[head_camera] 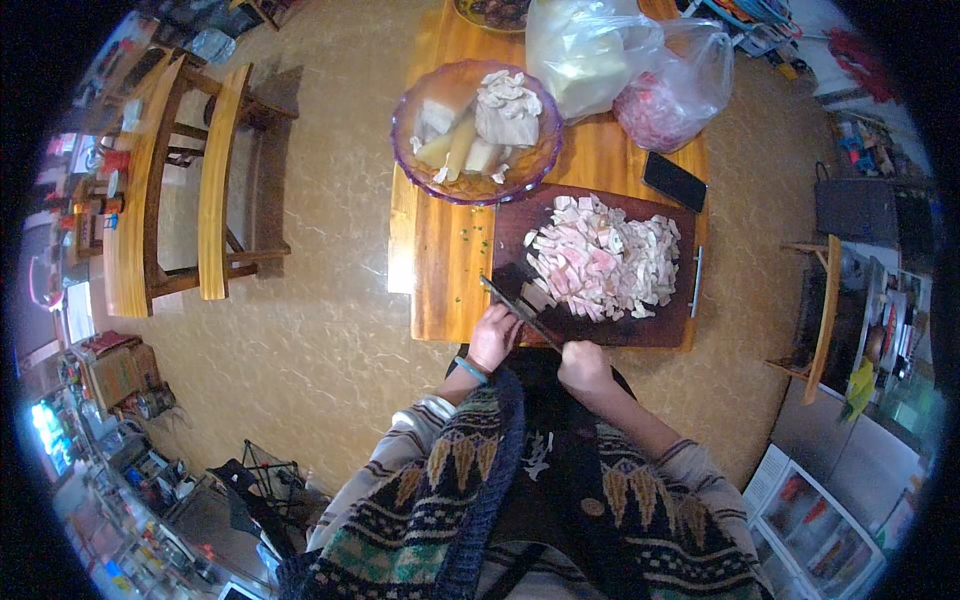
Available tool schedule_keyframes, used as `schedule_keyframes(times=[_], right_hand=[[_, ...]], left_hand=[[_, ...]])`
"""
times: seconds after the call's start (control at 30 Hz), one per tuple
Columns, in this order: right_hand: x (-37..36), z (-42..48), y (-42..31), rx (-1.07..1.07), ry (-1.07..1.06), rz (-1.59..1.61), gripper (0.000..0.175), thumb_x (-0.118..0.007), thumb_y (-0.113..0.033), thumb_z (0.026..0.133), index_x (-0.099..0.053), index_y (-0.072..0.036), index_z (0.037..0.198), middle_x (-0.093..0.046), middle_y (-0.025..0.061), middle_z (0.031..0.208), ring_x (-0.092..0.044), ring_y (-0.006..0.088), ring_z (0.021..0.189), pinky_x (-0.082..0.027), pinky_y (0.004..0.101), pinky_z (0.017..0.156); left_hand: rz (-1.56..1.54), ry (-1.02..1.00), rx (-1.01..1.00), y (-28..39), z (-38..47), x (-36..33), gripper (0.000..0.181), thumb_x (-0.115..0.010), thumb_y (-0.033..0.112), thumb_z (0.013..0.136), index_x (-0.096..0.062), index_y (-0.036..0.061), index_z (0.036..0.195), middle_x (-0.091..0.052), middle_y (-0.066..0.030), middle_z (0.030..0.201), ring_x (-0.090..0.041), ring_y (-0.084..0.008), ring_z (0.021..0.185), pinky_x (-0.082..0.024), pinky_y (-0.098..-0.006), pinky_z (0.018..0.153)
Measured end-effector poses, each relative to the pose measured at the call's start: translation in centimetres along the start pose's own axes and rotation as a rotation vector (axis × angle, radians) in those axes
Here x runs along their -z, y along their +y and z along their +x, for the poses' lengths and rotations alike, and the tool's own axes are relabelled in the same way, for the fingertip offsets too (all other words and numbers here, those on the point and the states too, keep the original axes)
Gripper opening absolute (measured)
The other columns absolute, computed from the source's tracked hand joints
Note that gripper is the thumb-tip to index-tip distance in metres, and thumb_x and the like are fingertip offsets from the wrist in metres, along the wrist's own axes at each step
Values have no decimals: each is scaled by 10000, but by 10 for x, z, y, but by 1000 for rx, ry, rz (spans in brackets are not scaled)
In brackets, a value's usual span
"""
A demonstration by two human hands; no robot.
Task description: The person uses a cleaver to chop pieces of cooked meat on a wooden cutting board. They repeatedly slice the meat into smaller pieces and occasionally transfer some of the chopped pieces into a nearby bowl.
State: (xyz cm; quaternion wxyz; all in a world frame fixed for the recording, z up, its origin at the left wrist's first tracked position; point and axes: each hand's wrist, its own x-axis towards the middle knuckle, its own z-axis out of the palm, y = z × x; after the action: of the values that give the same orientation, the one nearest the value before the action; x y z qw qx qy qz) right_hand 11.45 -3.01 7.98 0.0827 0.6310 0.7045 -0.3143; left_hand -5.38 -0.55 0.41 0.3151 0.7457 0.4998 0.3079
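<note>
My right hand (585, 369) is closed around the handle of a kitchen knife (519, 311), whose blade slants up and left over the near left part of a dark cutting board (517, 217). Beside the blade, my left hand (495, 335) holds a piece of pale meat (537, 295) against the board; its fingertips are partly hidden. A heap of chopped pale and pink meat (600, 259) covers much of the board. Behind the board's left corner, a purple-rimmed amber glass bowl (401, 157) contains larger pale meat pieces (508, 120).
A black phone (675, 181) lies beside the board's far right corner. Two plastic bags (585, 60) (667, 97) and a dish of dark items (495, 13) stand farther back on the wooden table (442, 300). A wooden bench (225, 180) stands to the left, another (823, 322) to the right.
</note>
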Motion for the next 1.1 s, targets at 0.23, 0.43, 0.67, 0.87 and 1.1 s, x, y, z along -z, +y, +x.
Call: schedule_keyframes(times=[0.23, 0.43, 0.67, 0.87, 1.1], right_hand=[[4, 30, -3, 35, 59, 81, 124, -524, -102, 594, -555, 16, 575, -546, 223, 617, -555, 357, 610, -452, 419, 597], [-4, 12, -11, 64, -26, -8, 145, -533, -123, 605, -556, 20, 613, -554, 216, 651, -559, 349, 641, -452, 421, 609], [19, 54, 7, -93, 14, 118, 262, -585, -226, 664, -565, 36, 663, -561, 200, 621, -567, 334, 629, -448, 400, 623], [40, 35, 69, -346, -130, 714, 248, -601, -160, 707, -481, 14, 578, -491, 76, 455, -485, 163, 357, -390, 299, 375], [60, -52, 106, -375, 160, 557, 222, -589, -150, 709, -513, 44, 632, -496, 95, 448, -520, 180, 375, -398, 311, 372]], left_hand=[[-72, 89, 0, 4, -7, 2, 111, -589, 24, 654, -571, 15, 764, -539, -123, 848, -516, -293, 797, -433, -341, 677], [-34, 30, -25, -5, -11, -3, 96, -576, 29, 653, -554, 7, 743, -530, -106, 807, -517, -273, 768, -435, -333, 656], [62, 75, -44, 11, 10, -2, 89, -537, 24, 673, -526, 16, 762, -512, -118, 812, -507, -289, 740, -431, -338, 649], [-72, 89, 162, 11, 54, -17, 144, -510, 10, 700, -499, -3, 843, -479, -150, 920, -471, -333, 864, -406, -364, 740], [-138, 266, 176, 22, 72, -49, 413, -367, 85, 758, -322, -25, 1154, -254, -219, 1237, -290, -372, 1118, -259, -389, 933]])
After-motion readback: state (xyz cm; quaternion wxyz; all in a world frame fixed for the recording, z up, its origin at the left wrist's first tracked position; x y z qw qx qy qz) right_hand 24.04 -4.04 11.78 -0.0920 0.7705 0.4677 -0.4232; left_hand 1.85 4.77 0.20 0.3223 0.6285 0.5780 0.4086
